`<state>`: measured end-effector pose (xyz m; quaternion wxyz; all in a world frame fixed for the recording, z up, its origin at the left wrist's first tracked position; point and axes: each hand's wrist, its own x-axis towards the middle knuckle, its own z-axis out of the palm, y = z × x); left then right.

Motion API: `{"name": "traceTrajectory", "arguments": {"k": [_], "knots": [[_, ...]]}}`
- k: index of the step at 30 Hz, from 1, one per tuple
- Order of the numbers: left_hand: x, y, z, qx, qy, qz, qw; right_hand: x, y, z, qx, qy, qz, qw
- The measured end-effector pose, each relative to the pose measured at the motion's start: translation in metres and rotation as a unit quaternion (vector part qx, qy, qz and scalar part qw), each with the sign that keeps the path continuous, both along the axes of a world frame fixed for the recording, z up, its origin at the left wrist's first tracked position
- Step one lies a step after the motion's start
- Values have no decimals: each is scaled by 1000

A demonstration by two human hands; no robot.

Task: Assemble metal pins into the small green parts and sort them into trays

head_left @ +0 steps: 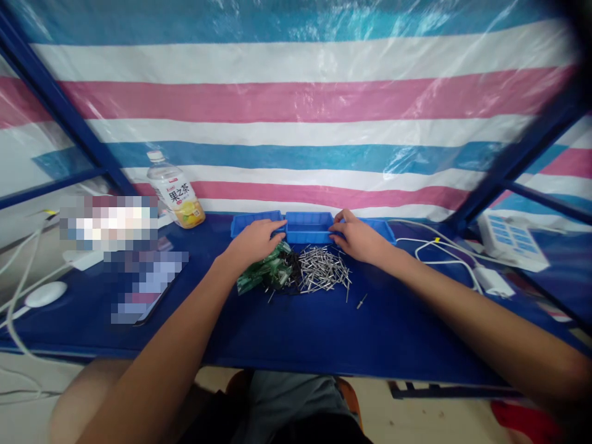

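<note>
Three small blue plastic bins stand in a row at the back of the table. My left hand (259,239) reaches over the front of the left bin (244,223), its fingertips and thumb at the left end of the middle bin (309,237). At that bin's right end, my right hand (359,238) pinches the wall, covering part of the right bin (383,229). In front lies a heap of silver blind rivets (324,270), with darker small pieces (292,271) beside it. Crumpled green plastic film or bags (263,271) lie below my left hand. One loose rivet (361,301) lies apart.
A drink bottle (178,191) and a phone (155,290), partly blurred, are on the left, with a white mouse-like object (46,295). White cables and a charger (494,282) lie right, near a white box (513,242). Blue frame posts and a striped sheet enclose the table.
</note>
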<state>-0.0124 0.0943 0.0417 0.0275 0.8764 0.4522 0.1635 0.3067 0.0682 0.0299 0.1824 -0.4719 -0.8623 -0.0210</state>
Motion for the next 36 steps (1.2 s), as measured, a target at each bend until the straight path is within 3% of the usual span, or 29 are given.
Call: {"name": "traceTrajectory", "arguments": {"k": [4,12,23,31,36], "knots": [[-2,-1,3,12,-2,15,1000,4,2,2,-5,3,46,999],[-9,-2,1,20,-13,-23,999,14,9,10,-6,11,101,995],[-7,-11,-5,35,-74,-41,996,9,7,3,24,-3,63,998],[-5,-8,-11,34,-82,-3,996,5,6,0,48,-48,47,997],[-5,-13,-6,35,-86,1,996,-2,-4,9,59,-42,30,997]]}}
